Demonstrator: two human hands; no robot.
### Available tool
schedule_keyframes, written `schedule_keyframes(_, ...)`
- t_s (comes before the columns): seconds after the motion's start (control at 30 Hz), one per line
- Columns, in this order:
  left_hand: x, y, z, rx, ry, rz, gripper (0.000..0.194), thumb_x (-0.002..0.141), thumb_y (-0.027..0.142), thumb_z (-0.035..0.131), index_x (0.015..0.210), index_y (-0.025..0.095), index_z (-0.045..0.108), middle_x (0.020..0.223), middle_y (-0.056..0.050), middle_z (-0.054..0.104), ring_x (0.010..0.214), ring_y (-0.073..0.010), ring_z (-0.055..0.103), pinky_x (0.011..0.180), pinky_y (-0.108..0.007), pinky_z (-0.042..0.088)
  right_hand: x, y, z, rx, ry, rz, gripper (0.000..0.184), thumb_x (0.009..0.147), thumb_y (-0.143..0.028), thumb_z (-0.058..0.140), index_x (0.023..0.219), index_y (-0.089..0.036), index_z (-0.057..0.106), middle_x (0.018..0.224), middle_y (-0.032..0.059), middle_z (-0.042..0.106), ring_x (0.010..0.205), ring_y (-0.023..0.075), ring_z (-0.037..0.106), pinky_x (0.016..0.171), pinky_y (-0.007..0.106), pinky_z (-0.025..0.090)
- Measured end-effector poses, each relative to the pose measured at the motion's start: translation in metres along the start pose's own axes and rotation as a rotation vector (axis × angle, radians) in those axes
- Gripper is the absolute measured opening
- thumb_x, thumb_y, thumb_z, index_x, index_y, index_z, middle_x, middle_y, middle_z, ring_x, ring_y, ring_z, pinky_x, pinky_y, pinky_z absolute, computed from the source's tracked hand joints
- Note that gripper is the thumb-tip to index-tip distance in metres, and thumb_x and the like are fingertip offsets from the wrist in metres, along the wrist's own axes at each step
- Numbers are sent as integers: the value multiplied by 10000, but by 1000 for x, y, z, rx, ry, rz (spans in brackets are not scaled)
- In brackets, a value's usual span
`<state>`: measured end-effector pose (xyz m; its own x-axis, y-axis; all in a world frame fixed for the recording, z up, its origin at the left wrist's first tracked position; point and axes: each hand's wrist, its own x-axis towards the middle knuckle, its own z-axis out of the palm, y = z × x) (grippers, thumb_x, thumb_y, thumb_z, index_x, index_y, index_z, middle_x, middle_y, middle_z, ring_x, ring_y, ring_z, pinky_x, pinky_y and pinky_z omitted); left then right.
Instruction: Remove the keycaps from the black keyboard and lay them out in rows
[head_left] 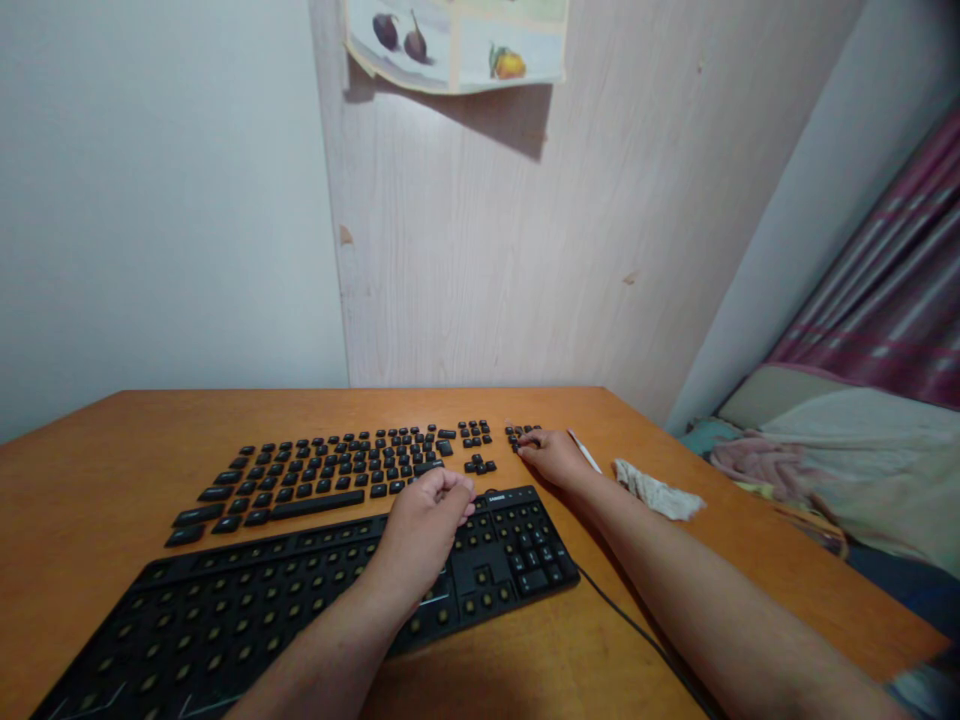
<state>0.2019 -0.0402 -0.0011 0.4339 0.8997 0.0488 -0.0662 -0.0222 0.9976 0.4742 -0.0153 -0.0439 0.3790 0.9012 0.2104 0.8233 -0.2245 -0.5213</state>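
Note:
A black keyboard base (480,550) lies at an angle across the front of the table. Most of its key posts are bare, while several keycaps (534,558) sit on the number pad at its right end. Over the upper part of the base is my left hand (431,515), its fingers curled and pinched together; whatever they hold is hidden. My right hand (559,458) reaches past the base to a small group of loose keycaps (513,432), fingertips closed down on a keycap there. Behind the base, other loose black keycaps (322,465) lie in rows, with a long space bar (318,504) among them.
A white stick-like tool (585,452) and a crumpled pale cloth (657,489) lie right of my right hand. The keyboard's cable (630,620) runs beneath my right forearm. The wooden table (195,410) meets a wall at the back; bedding (840,460) is at the right.

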Motion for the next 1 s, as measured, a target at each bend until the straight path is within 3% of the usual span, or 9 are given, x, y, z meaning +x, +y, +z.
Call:
schedule_keyframes(0.23, 1, -2, -1, 43, -18, 27, 246, 778, 415, 660, 729, 174, 646, 714, -19, 659, 703, -168, 593, 693, -267, 446, -8, -8, -6, 49, 84, -5, 206, 812, -321, 584, 901, -214, 736, 854, 41, 737, 801, 202, 645, 710, 267, 449)
schedule_keyframes(0.43, 1, -2, -1, 117, -26, 41, 239, 792, 412, 642, 746, 178, 652, 707, -22, 653, 704, -179, 585, 688, -274, 434, -4, -11, -28, 137, 132, -24, 337, 867, -310, 399, 784, -160, 689, 741, 61, 676, 763, 195, 605, 676, 259, 428)
schedule_keyframes(0.67, 1, -3, 0, 219, -52, 111, 246, 806, 409, 622, 757, 169, 650, 713, -22, 638, 708, -181, 573, 685, -278, 424, -36, -45, -61, 289, 95, -117, 433, 901, -391, 360, 719, -158, 676, 655, 28, 583, 681, 170, 553, 635, 271, 401)
schedule_keyframes(0.8, -2, 1, 0, 271, -55, 136, 266, 811, 422, 598, 762, 165, 651, 704, -10, 629, 683, -173, 549, 658, -268, 410, -68, -63, -72, 468, -122, -129, 365, 917, -447, 435, 811, -166, 643, 559, -30, 475, 532, 127, 446, 523, 253, 337)
schedule_keyframes(1.0, -4, 4, 1, 328, -69, 171, 257, 826, 408, 575, 770, 168, 649, 709, -1, 630, 684, -167, 551, 659, -262, 408, -100, -62, -80, 607, -420, -173, 264, 848, -410, 658, 970, -182, 606, 716, -20, 563, 609, 112, 491, 580, 244, 388)
